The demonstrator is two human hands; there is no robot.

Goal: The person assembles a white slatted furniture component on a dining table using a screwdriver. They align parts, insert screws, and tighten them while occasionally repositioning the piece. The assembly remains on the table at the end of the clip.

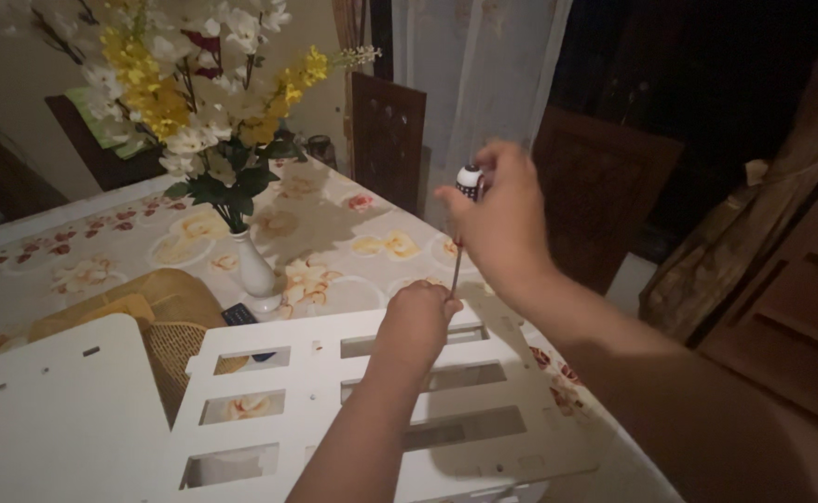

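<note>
Fingers (483,200) grip screwdriver (463,224) above panel (353,410)

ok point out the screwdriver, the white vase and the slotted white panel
screwdriver (456,265), head view, thin metal shaft
white vase (255,270), head view, its rounded body
slotted white panel (320,373), head view, bar between slots
</note>
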